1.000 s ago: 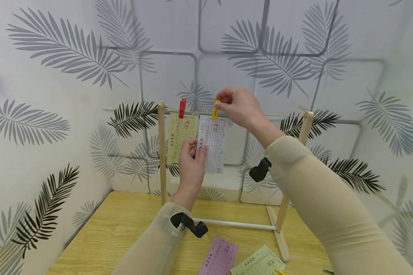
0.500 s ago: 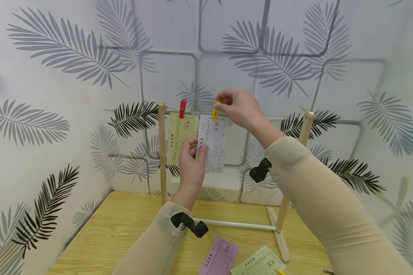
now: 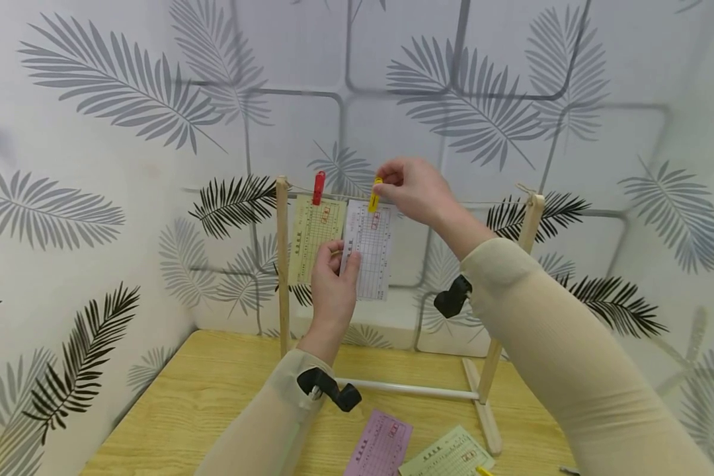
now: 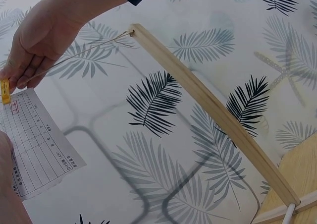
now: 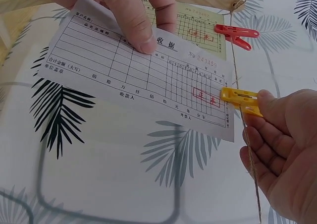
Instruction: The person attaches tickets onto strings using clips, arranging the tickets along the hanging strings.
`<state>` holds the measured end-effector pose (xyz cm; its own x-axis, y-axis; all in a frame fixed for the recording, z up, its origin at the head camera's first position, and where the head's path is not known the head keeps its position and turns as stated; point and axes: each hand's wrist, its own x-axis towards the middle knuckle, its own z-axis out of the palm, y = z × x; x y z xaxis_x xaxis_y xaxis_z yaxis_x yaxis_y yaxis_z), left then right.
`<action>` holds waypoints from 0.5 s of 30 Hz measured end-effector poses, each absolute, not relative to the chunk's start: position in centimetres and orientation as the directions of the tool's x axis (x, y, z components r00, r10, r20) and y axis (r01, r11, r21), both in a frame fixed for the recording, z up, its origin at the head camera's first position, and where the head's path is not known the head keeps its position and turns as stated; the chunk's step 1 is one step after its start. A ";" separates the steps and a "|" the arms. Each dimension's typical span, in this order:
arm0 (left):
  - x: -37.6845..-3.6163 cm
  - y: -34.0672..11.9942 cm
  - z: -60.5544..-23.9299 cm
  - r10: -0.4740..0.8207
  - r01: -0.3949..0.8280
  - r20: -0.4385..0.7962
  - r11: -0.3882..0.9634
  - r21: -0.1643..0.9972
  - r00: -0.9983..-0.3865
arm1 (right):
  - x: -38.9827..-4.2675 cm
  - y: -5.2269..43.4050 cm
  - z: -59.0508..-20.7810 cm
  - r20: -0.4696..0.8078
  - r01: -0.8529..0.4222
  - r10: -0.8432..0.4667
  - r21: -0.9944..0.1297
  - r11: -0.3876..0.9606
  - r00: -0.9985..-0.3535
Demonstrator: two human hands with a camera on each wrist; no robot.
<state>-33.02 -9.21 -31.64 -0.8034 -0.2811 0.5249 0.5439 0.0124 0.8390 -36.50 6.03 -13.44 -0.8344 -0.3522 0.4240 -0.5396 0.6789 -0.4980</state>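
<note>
White slip point(image 5: 133, 83): likely light, floppy, tears easy; grab edges
Left hand point(image 3: 335, 277): pinching slip's edge
Right hand point(image 3: 416, 190): pinching yellow clip point(image 5: 239, 96)

White receipt slip point(image 3: 371, 264): dark ruling, red stamp box, upright lengthwise, left edge gripped by left hand point(image 3: 335, 277); yellow clothespin point(image 3: 374, 199): on slip's top edge at the twine point(image 3: 464, 201), upper end pinched by right hand point(image 3: 419, 188)
</note>
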 end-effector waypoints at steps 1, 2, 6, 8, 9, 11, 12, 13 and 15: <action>-33.0 -9.2 -31.7 -0.282 0.544 0.525 0.014 0.839 -0.803 | -36.5 6.0 -13.5 0.422 -0.540 -0.353 -0.500 0.677 -0.835; -33.0 -9.2 -31.7 -0.282 0.544 0.525 0.014 0.839 -0.803 | -36.5 6.0 -13.5 0.421 -0.541 -0.355 -0.503 0.675 -0.835; -33.0 -9.3 -31.8 -0.281 0.542 0.522 0.011 0.841 -0.805 | -36.5 6.1 -13.5 0.416 -0.542 -0.361 -0.508 0.669 -0.835; -33.0 -9.3 -31.8 -0.278 0.541 0.521 0.003 0.841 -0.807 | -36.5 6.1 -13.5 0.414 -0.545 -0.365 -0.508 0.668 -0.834; -33.0 -9.3 -31.8 -0.277 0.540 0.519 -0.001 0.841 -0.809 | -36.5 6.1 -13.6 0.413 -0.545 -0.367 -0.507 0.668 -0.833; -33.0 -9.3 -31.8 -0.274 0.539 0.516 -0.010 0.842 -0.811 | -36.5 6.2 -13.5 0.413 -0.547 -0.369 -0.507 0.666 -0.833; -32.9 -9.3 -31.8 -0.272 0.540 0.516 -0.013 0.842 -0.812 | -36.5 6.2 -13.6 0.412 -0.547 -0.370 -0.506 0.667 -0.832; -32.9 -9.3 -31.8 -0.271 0.540 0.516 -0.015 0.842 -0.812 | -36.5 6.2 -13.6 0.413 -0.548 -0.371 -0.504 0.667 -0.832; -32.9 -9.4 -31.8 -0.269 0.542 0.518 -0.018 0.840 -0.812 | -36.4 6.2 -13.6 0.414 -0.548 -0.370 -0.505 0.667 -0.832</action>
